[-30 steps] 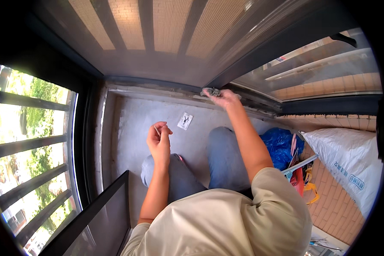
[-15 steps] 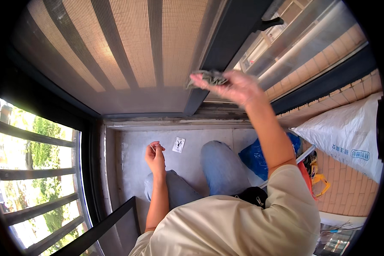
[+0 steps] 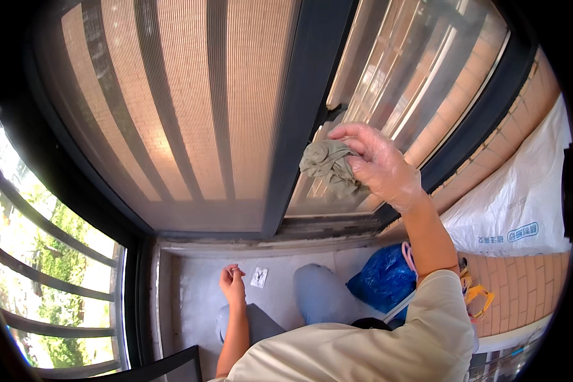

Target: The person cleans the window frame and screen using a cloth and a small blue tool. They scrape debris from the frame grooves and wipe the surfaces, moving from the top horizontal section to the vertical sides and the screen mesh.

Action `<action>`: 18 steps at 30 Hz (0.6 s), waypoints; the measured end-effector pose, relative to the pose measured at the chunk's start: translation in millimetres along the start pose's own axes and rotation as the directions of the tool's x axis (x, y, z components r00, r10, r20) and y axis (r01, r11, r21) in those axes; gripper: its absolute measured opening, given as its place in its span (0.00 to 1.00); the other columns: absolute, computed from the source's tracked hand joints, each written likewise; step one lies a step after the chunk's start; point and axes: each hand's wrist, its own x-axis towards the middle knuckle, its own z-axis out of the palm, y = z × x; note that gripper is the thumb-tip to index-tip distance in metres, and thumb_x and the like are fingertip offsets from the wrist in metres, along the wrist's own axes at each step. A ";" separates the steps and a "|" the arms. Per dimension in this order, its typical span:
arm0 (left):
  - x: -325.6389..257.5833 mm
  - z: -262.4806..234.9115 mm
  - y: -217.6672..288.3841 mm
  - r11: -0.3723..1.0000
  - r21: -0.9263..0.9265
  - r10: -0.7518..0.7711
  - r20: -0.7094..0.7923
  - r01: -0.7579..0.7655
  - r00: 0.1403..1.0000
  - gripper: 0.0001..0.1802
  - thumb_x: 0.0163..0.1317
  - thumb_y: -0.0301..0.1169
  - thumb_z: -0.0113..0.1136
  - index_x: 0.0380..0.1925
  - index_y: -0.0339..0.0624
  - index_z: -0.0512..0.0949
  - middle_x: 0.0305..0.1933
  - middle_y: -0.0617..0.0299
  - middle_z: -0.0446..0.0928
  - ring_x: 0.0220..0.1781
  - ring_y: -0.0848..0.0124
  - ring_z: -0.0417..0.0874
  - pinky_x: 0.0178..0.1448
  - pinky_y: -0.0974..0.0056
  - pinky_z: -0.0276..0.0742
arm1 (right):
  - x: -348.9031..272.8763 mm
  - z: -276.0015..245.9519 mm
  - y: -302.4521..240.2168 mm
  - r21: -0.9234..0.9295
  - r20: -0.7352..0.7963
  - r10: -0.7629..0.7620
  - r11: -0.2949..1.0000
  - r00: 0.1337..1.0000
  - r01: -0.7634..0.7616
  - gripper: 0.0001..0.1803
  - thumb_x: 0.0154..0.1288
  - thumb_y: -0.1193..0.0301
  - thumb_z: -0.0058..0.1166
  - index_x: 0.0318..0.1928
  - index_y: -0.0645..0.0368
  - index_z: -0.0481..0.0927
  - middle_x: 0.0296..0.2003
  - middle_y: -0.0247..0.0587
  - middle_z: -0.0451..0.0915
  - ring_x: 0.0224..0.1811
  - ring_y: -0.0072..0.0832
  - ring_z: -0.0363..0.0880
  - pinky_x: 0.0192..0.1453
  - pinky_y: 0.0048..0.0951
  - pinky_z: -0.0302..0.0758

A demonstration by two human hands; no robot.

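Note:
A crumpled grey-green cloth (image 3: 331,167) is gripped in my right hand (image 3: 382,165), which seems to wear a thin clear glove. That hand is raised in front of the window glass (image 3: 401,83), just right of the dark upright frame (image 3: 293,108). Whether the cloth touches the glass I cannot tell. Lower down, my left hand (image 3: 233,284) hovers over my left knee with its fingers curled together; what they hold, if anything, is too small to make out. A small white card with a dark figure (image 3: 259,277) lies on the pale ledge (image 3: 200,290) beside it.
A striped mesh screen (image 3: 191,95) fills the upper left, with a barred opening (image 3: 57,267) beyond. To my right are a blue plastic bag (image 3: 382,277), a large white sack (image 3: 509,197) and a yellow plastic item (image 3: 479,299) by brick-patterned tiles. A black handle (image 3: 331,114) sits on the frame.
My right hand has moved with the cloth from across the dark frame to the glass on its right. The view has tilted upward. My left hand stays curled near the knee.

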 end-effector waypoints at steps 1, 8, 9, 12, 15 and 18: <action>0.0 2.4 -0.3 1.000 0.005 -0.005 0.009 0.005 1.000 0.05 0.63 0.25 0.53 0.37 0.37 0.75 0.24 0.66 0.74 0.23 0.82 0.69 0.26 0.75 0.61 | 3.0 -2.5 -10.9 -0.152 -0.009 -0.073 0.986 0.997 0.071 0.16 0.60 0.77 0.47 0.49 0.63 0.73 0.43 0.42 0.78 0.44 0.25 0.79 0.50 0.24 0.75; 9.6 15.0 -20.4 0.999 -0.029 0.042 -0.036 -0.043 0.998 0.05 0.61 0.22 0.52 0.35 0.34 0.76 0.23 0.66 0.73 0.25 0.78 0.73 0.31 0.74 0.67 | 72.0 -17.3 -75.9 -0.763 0.065 -0.764 0.376 0.642 0.525 0.11 0.54 0.82 0.51 0.38 0.56 0.77 0.36 0.40 0.75 0.36 0.35 0.78 0.45 0.31 0.77; 8.0 17.4 -21.5 0.999 -0.037 0.021 -0.034 -0.023 0.999 0.05 0.61 0.22 0.52 0.35 0.34 0.76 0.23 0.66 0.73 0.25 0.79 0.73 0.31 0.74 0.67 | 78.2 -22.4 -76.4 -0.843 0.144 -0.796 0.212 0.588 0.494 0.12 0.53 0.81 0.52 0.38 0.56 0.77 0.36 0.41 0.75 0.37 0.35 0.78 0.44 0.31 0.77; 7.9 16.6 -22.1 0.999 -0.039 0.026 -0.028 -0.027 0.999 0.04 0.61 0.22 0.52 0.35 0.34 0.75 0.22 0.66 0.73 0.25 0.79 0.72 0.30 0.74 0.66 | 91.6 -31.1 -71.6 -0.898 0.381 -0.780 -0.185 0.496 0.399 0.14 0.48 0.80 0.57 0.39 0.55 0.76 0.38 0.42 0.73 0.41 0.35 0.77 0.45 0.34 0.76; 5.5 18.1 -16.3 0.999 -0.037 0.013 -0.028 -0.014 1.000 0.04 0.60 0.22 0.52 0.34 0.35 0.75 0.21 0.67 0.73 0.24 0.80 0.72 0.30 0.74 0.65 | 94.1 -28.0 -71.3 -0.868 0.414 -0.819 -0.223 0.398 0.444 0.15 0.47 0.78 0.60 0.39 0.57 0.76 0.38 0.44 0.73 0.42 0.40 0.75 0.47 0.38 0.75; 5.8 19.6 -15.8 0.999 -0.051 -0.008 -0.048 0.005 0.999 0.03 0.61 0.22 0.52 0.34 0.36 0.75 0.22 0.66 0.73 0.25 0.79 0.73 0.32 0.73 0.69 | 84.9 -5.7 -57.2 -0.909 0.315 -0.869 -0.161 0.382 0.383 0.18 0.43 0.76 0.66 0.38 0.58 0.75 0.37 0.42 0.73 0.41 0.42 0.74 0.46 0.39 0.73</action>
